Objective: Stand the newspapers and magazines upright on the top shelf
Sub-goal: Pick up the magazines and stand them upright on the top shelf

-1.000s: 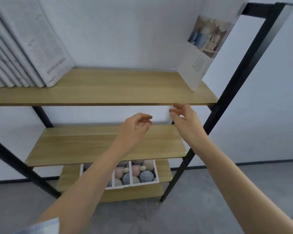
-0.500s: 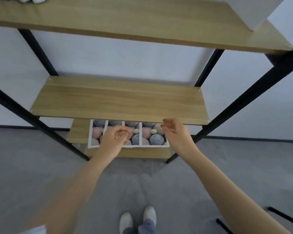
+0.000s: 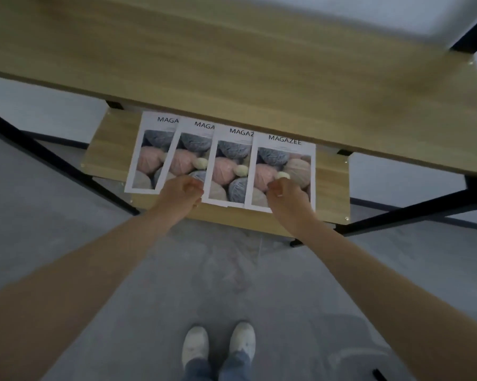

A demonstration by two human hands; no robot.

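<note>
Magazines point(image 3: 284, 166): four, flat and overlapping in a row on the lowest shelf point(image 3: 332, 185).
Left hand point(image 3: 181, 192): grip loosely curled, holding nothing, over second magazine.
Right hand point(image 3: 288, 198): fingers curled over rightmost cover; contact unclear.

Both hands lowered from top shelf to magazines point(image 3: 223, 166) on bottom shelf point(image 3: 331, 188); view tilted down

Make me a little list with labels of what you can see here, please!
Magazines: four, lying flat and overlapping, yarn balls on the covers
Where: low wooden shelf
Left hand: fingers curled, over the second magazine's bottom edge, grip unclear
Right hand: fingers curled, over the rightmost magazine, grip unclear
Above: wider wooden shelf
Floor: grey, two white shoes
</note>
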